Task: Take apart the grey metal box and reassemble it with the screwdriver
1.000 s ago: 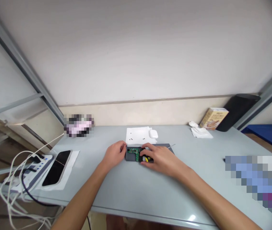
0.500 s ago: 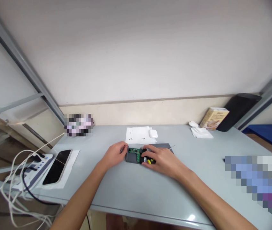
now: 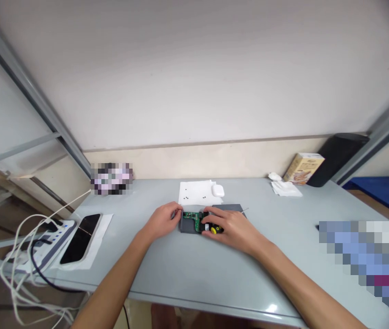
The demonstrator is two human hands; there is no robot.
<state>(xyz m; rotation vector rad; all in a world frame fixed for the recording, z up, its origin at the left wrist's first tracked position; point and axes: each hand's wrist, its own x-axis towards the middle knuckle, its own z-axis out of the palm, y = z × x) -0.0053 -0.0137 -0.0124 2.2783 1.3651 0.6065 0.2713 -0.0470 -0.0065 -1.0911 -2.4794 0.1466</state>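
An opened grey device (image 3: 189,225) with a green circuit board (image 3: 193,216) lies near the middle of the grey table (image 3: 194,269). My left hand (image 3: 164,220) grips its left end with curled fingers. My right hand (image 3: 230,225) is closed around a small tool with a black and yellow handle (image 3: 214,229), whose tip rests on the board's right part. A dark grey flat cover (image 3: 230,208) lies just behind my right hand.
White paper with small dark screws (image 3: 194,193) and a white earbud case (image 3: 217,190) lie behind the device. A black phone (image 3: 79,237) on a white sheet and a power strip (image 3: 48,240) with cables sit left. Tissues (image 3: 283,187), a carton (image 3: 304,168) and a black cylinder (image 3: 338,157) stand back right.
My right hand has shifted slightly on the tool over the board; the yellow part of the handle shows a little farther right. My left hand stays on the device.
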